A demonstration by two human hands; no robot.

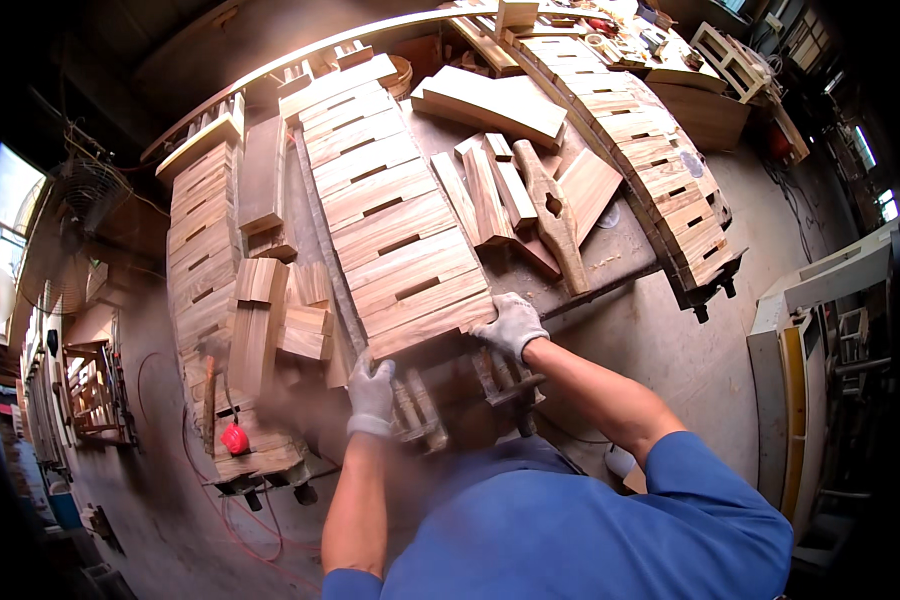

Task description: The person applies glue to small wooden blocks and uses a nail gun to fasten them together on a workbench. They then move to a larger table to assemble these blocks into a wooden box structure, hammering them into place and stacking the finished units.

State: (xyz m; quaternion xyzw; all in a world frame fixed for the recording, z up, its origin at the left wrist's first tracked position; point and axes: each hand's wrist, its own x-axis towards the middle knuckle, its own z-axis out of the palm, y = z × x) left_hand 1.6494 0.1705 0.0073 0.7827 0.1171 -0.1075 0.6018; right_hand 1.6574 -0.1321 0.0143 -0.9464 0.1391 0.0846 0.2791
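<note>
In the middle, a row of pale slotted wooden pieces [390, 205] runs away from me, side by side. At its near end lies a wooden board [425, 325] with a small dark notch along its front edge. My right hand [511, 325], in a pale work glove, is closed on the board's right end. Also gloved, my left hand [372, 395] holds the left front corner, its fingers partly bunched. Beneath the row's near end, metal clamp parts [415, 410] stick out between my hands.
A left row of wooden pieces [200, 240] carries loose blocks [255, 340] and a red tape measure [235, 438]. Between the middle row and right row [660, 150] lie offcuts and a shaped wooden piece with a hole [550, 210]. A fan [75, 205] stands left, a machine [790, 370] right.
</note>
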